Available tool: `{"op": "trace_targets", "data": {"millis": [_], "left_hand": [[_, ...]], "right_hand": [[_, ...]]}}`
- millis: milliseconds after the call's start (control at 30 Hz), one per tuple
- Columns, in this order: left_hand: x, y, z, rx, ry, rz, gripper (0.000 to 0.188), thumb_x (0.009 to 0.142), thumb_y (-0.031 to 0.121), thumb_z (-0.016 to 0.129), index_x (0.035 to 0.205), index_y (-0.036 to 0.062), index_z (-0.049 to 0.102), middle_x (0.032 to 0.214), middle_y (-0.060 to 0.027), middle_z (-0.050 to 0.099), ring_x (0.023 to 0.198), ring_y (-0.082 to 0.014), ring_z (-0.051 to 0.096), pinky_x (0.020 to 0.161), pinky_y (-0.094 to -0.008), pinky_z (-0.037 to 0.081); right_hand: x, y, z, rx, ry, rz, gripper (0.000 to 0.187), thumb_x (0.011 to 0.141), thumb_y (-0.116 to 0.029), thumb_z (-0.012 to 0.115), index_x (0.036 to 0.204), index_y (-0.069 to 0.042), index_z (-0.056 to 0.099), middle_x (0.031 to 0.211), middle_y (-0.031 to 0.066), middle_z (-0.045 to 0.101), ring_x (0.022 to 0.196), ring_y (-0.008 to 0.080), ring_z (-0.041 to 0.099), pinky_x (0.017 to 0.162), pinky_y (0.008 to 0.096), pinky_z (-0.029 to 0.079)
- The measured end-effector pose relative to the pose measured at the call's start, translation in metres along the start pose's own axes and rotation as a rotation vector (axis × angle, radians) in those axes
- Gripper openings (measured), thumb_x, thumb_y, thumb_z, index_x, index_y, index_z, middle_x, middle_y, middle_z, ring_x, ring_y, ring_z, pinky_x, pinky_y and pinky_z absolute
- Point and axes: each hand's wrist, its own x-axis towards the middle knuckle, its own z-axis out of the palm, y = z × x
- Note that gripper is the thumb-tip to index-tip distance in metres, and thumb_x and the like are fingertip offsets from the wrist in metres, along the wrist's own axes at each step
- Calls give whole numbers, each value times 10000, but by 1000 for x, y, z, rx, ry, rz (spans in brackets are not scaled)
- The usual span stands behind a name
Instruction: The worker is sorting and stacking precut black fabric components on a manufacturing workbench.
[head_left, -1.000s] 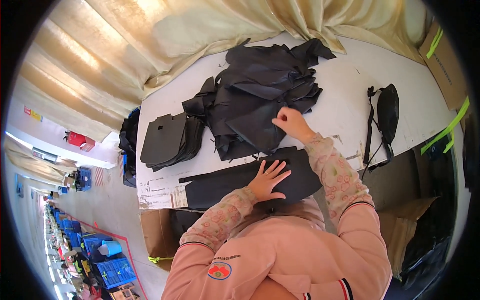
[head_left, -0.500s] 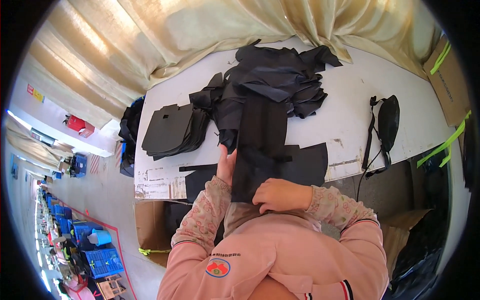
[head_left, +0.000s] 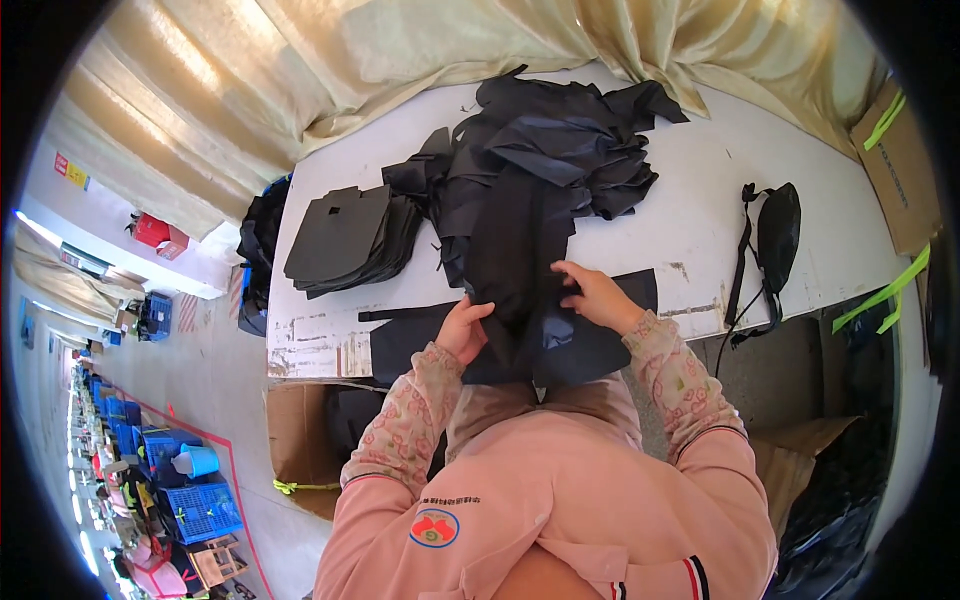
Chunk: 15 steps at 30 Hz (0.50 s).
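A long black fabric piece (head_left: 515, 255) runs from the heap toward me and hangs over the table's near edge. My left hand (head_left: 465, 328) is closed on its left side, the fingertips bent over the cloth. On the opposite side my right hand (head_left: 600, 297) has thumb and fingers curled onto the fabric's edge; the fingertips are partly hidden by the dark cloth. Between the hands the material bulges, with a dark fold down its middle. Under it a flat black panel (head_left: 635, 290) shows to the right, and another flat black part (head_left: 410, 345) to the left.
A heap of loose black fabric (head_left: 560, 130) lies at the back of the white table (head_left: 690, 200). Stacked stiff black panels (head_left: 340, 235) stand on the left, and a black pouch with straps (head_left: 778, 235) on the right. An opened carton (head_left: 300, 430) sits below the left edge.
My right hand has moved up and away from the near edge to the fabric's right side. My left hand has come slightly nearer. The fabric between them has bulged and folded.
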Motion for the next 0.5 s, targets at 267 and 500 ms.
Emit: {"op": "trace_targets", "data": {"millis": [267,500], "left_hand": [[-14,45,50,1643,72,966,717,816,64,707,1429,61,336,1487,-110,369,1299,-276,442,1055,-401,382],[-13,106,163,1049,-806,542,844,756,225,818,1467,130,373,1543,-89,281,1354,-249,358,1095,-404,295]], "right_hand": [[-38,-135,-57,-185,232,-740,419,616,181,521,940,-50,651,949,102,622,848,314,597,733,382,498],[-67,-227,-129,-41,-31,-1187,115,782,-25,633,862,-41,715,1002,145,664,791,319,632,749,443,541]]}}
